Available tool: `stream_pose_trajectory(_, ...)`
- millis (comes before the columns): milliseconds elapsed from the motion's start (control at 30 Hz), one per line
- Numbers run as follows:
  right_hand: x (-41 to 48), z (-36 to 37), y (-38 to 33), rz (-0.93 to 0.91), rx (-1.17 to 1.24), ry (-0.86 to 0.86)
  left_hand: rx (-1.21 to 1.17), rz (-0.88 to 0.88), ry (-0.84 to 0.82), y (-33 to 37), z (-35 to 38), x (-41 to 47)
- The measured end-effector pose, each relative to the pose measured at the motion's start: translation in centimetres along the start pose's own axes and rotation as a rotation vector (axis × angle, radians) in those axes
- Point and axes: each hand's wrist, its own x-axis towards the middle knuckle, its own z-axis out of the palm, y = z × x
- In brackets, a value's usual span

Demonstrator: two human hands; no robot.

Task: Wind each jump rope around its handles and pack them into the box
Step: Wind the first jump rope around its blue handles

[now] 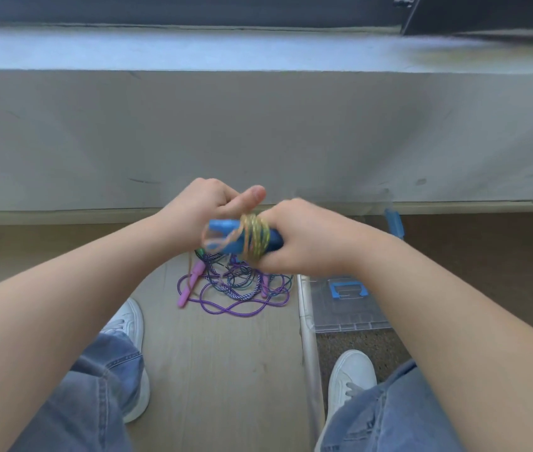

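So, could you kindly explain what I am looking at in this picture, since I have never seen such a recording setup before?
No machine here: a person wears one camera on the head, looking down at their own bare hands. The right hand grips blue handles with yellow rope wound around them. The left hand, fingers curled, seems to guide the loose rope; blur hides its grip. Below, on the floor, lie tangled jump ropes, one purple with pink handles, and to their right a clear box with a blue latch.
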Motion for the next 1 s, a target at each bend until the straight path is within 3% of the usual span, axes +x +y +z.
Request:
stream_pose_trajectory(67,0.2,-0.7,0.3,0.046,0.126,0.212,-0.027,-0.062,-0.012,-0.5,0.4,0.0)
stream_pose_trajectory(133,0.6,-1.2,1.2,0.180,0.187,0.404,0.014,0.014,0.005,-0.5,0.5,-0.2)
stream_pose_trajectory(233,1.3,-1.0,3.0,0.417,0.003,0.488,0.039,0.111,-0.069,0.3,0.5,-0.8)
stream_pose_trajectory(333,2.0,-0.1,3.7,0.515,-0.162,0.401,0.133,0.335,-0.065,1.0,0.2,-1.2)
stream_pose_trajectory(433,1.8,0.9,2.6,0.424,-0.272,0.124,0.196,0.425,0.099,1.0,-0.9,-0.9)
stream_pose_trajectory(533,1.1,1.7,1.0,0.210,-0.215,-0.177,0.261,0.328,0.125,0.4,-1.5,-0.4)
stream_pose_trajectory(600,0.8,1.5,0.3,0.143,-0.104,-0.197,0.260,0.255,0.083,-0.2,-1.3,-0.5)
stream_pose_trajectory(733,0.3,0.6,0.1,0.123,0.230,-0.183,0.022,0.109,0.057,-0.2,-0.5,-0.4)
stream_pose_trajectory(800,0.3,0.5,0.1,0.111,0.406,-0.132,0.010,0.021,0.019,-0.8,0.0,-0.1)
stream_pose_trajectory(900,0.9,0.3,0.1,0.134,0.578,0.105,0.061,0.036,0.017,-1.4,0.9,0.0)
stream_pose_trajectory(967,1.7,0.0,0.9,0.245,0.568,0.313,0.090,0.060,-0.012,-0.6,0.8,-0.7)
stream_pose_trajectory(1000,1.9,-0.1,1.5,0.331,0.448,0.391,0.130,0.110,-0.044,-0.3,0.8,-1.1)
